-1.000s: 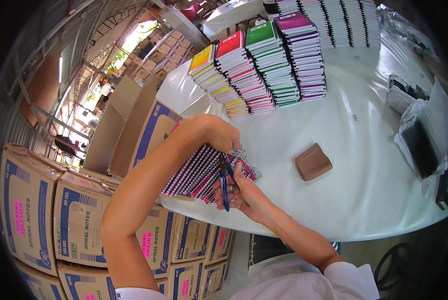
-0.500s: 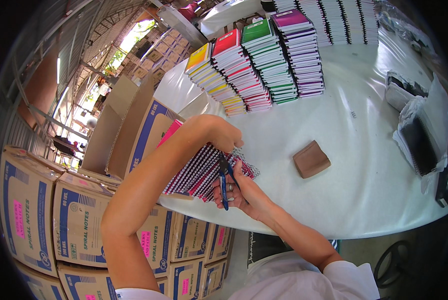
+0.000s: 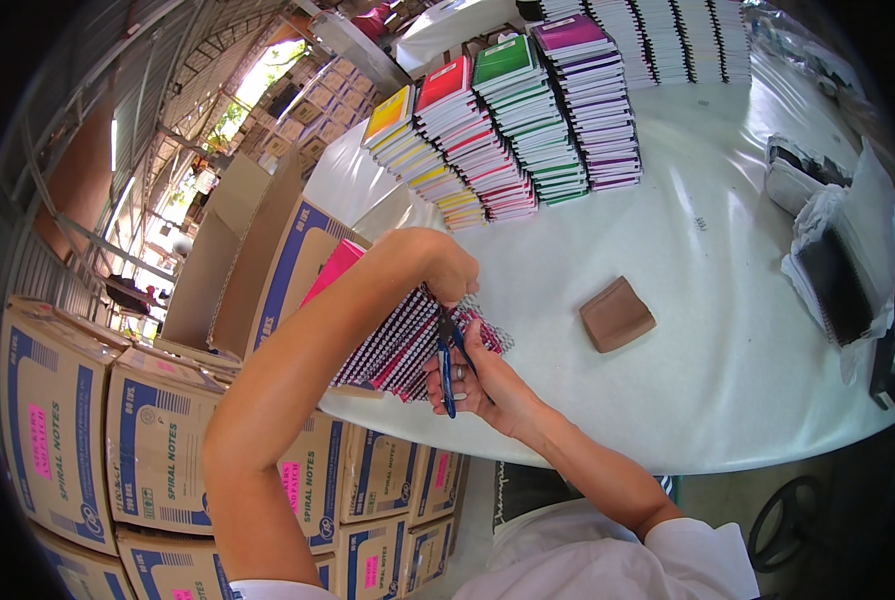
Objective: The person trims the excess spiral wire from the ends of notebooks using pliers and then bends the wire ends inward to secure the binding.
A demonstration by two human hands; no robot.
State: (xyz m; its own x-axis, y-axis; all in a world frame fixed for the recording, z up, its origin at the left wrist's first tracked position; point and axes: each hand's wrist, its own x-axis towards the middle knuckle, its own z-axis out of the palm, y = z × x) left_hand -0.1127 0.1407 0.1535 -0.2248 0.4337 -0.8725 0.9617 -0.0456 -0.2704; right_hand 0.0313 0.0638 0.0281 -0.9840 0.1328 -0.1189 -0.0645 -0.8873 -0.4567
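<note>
Blue-handled pliers are held in the right hand, palm turned up, thumb on the far side of the handles; the handles are slightly spread. The tool's dark head is pointed away from the body, over the spiral-bound notebooks. The left hand is bent inward at the wrist and curled narrow at the far end of the spirals; whether anything is pinched in it cannot be told.

The notebooks are laid in a slanting row at the near left edge of the bench, spirals uppermost, a pink cover showing past the left forearm. An open carton is placed just beyond them. To the right, well apart, a brown block is seen. Farther back, yellow, red, green and purple notebook stacks are lined up. Closed cartons are piled at lower left.
</note>
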